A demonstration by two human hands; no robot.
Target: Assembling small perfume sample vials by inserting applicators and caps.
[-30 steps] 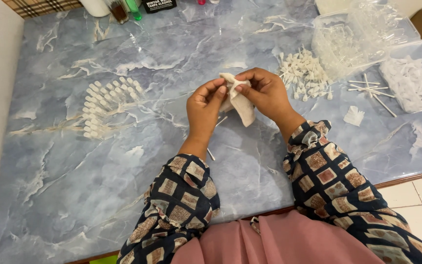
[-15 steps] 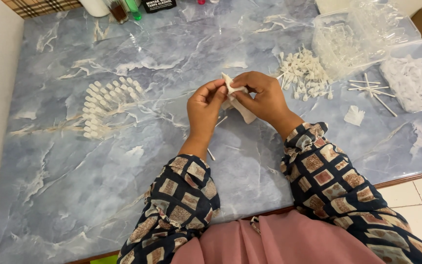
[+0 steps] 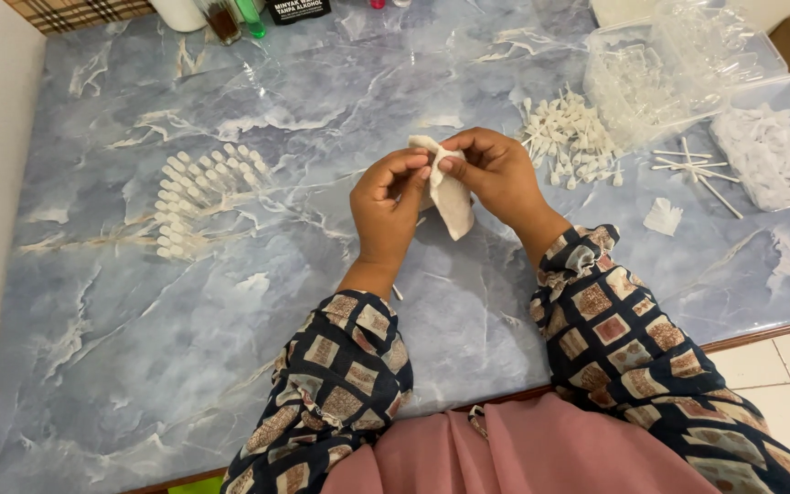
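Holding steady, both hands (image 3: pixel 441 183) still pinch the white pad (image 3: pixel 450 197).

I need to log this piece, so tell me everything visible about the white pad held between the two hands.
The white pad is a small, soft, cotton-like piece, creased and partly folded. It hangs above the blue marbled table, upper edge pinched between the fingertips of the left hand and right hand, lower end drooping free. Nothing else touches it.
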